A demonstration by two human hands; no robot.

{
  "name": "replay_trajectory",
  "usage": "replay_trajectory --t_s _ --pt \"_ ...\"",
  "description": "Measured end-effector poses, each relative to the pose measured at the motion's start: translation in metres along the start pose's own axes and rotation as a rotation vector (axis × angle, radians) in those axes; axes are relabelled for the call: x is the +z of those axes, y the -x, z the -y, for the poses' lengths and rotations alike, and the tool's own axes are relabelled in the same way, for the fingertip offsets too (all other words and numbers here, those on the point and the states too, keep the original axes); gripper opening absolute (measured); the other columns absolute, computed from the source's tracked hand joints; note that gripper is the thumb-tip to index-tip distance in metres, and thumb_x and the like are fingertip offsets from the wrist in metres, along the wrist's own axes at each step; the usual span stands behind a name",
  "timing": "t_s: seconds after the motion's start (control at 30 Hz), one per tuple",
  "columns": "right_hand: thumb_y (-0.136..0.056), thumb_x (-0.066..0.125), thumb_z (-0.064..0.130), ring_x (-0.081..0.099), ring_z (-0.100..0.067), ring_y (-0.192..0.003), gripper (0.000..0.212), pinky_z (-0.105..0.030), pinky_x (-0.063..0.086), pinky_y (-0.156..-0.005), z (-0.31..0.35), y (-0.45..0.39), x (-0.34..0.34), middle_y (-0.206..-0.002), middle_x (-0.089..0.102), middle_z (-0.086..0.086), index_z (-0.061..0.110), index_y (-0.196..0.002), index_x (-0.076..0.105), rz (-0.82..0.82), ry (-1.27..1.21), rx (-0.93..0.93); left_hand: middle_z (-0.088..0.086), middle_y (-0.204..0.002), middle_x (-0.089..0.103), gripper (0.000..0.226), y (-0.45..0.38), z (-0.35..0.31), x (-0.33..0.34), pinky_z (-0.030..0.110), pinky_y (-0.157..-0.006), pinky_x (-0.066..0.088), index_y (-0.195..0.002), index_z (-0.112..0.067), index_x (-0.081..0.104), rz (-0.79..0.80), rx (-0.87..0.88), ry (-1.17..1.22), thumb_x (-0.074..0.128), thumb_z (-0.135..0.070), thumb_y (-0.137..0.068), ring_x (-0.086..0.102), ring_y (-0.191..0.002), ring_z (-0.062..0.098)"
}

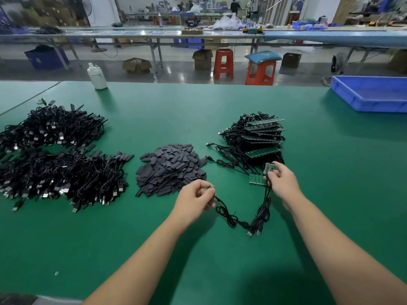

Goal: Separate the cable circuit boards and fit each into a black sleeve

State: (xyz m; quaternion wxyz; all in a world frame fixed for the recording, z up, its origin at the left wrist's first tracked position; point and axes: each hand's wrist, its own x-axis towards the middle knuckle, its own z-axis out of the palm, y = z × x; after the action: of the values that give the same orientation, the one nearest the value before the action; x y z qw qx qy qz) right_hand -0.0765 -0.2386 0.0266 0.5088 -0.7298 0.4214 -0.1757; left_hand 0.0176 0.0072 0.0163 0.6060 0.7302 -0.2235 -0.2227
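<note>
over the green bench mat (pixel 198 111), my right hand (pixel 283 182) pinches a small green circuit board (pixel 269 167) beside the stacked boards, while my left hand (pixel 196 198) grips its thin black cable (pixel 229 216) near the pile of flat black sleeves (pixel 171 168).

No text, label, brand, number or sign can be read anywhere here: any print on the circuit boards (pixel 262 151) right of centre is too small, and the far benches are blurred.
</note>
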Motion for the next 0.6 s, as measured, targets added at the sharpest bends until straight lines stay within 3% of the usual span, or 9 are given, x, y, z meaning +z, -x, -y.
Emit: replay_trajectory --t_s 0.1,0.2,0.27,0.37,0.4,0.5,0.6 --pt "-0.098 0.058 0.018 0.045 -0.027 -0.134 0.073 -0.048 0.038 -0.110 -0.003 0.000 0.003 -0.155 0.037 -0.009 0.023 -0.157 0.016 0.091 0.126 0.036 0.003 -0.071 0.071 0.011 -0.003 0.008 -0.004 0.030 -0.061 0.055 -0.088 -0.019 0.067 -0.072 0.006 -0.096 0.060 -0.015 -0.095 0.071 -0.066 0.018" --pt "-0.099 0.057 0.019 0.036 -0.023 -0.142 0.063 -0.044 0.030 -0.117 -0.004 0.014 0.018 -0.156 0.035 -0.004 0.018 -0.154 0.028 -0.001 0.432 -0.253 0.003 -0.072 0.072 0.013 -0.004 0.011 -0.007 0.032 -0.058 0.054 -0.086 -0.017 0.068 -0.058 -0.041 -0.052 0.059 -0.016 -0.096 0.072 -0.064 0.021" --pt "-0.101 0.052 0.023 0.049 -0.013 -0.129 0.044 -0.036 0.037 -0.112 0.001 0.029 0.034 -0.144 0.052 0.003 0.021 -0.144 0.046 0.098 0.362 -0.367 0.006 -0.073 0.072 0.016 -0.003 0.011 -0.006 0.033 -0.057 0.056 -0.090 -0.008 0.068 -0.001 -0.095 0.077 0.057 -0.015 -0.099 0.071 -0.065 0.024" --pt "-0.103 0.047 0.036 0.066 -0.002 -0.094 0.026 -0.031 0.055 -0.091 0.008 0.058 0.062 -0.110 0.072 0.008 0.028 -0.122 0.063 0.586 0.023 -0.113 0.007 -0.074 0.072 0.018 -0.003 0.010 -0.004 0.030 -0.055 0.056 -0.091 -0.006 0.069 0.042 -0.127 0.147 0.055 -0.014 -0.100 0.071 -0.066 0.023" --pt "-0.103 0.048 0.038 0.068 -0.004 -0.086 0.026 -0.028 0.056 -0.081 0.007 0.066 0.071 -0.102 0.075 0.005 0.026 -0.116 0.067 0.674 -0.039 -0.060 0.005 -0.073 0.072 0.018 -0.003 0.010 -0.005 0.029 -0.054 0.054 -0.089 -0.007 0.071 0.027 -0.119 0.137 0.057 -0.013 -0.099 0.069 -0.064 0.020" --pt "-0.101 0.056 0.027 0.064 -0.014 -0.065 0.016 -0.026 0.054 -0.061 0.000 0.082 0.092 -0.086 0.076 0.000 0.019 -0.107 0.068 0.671 -0.201 0.000 0.001 -0.071 0.068 0.017 -0.007 0.015 -0.011 0.026 -0.055 0.041 -0.081 -0.016 0.075 -0.068 -0.111 0.022 0.064 -0.015 -0.094 0.052 -0.060 0.015" --pt "-0.097 0.062 0.016 0.051 -0.014 -0.055 0.013 -0.024 0.045 -0.049 -0.006 0.092 0.106 -0.078 0.073 0.000 0.014 -0.108 0.069 0.613 -0.293 0.079 0.002 -0.073 0.065 0.014 -0.009 0.026 -0.023 0.026 -0.055 0.034 -0.084 -0.017 0.076 -0.043 -0.174 -0.004 0.065 -0.020 -0.092 0.043 -0.061 0.017"
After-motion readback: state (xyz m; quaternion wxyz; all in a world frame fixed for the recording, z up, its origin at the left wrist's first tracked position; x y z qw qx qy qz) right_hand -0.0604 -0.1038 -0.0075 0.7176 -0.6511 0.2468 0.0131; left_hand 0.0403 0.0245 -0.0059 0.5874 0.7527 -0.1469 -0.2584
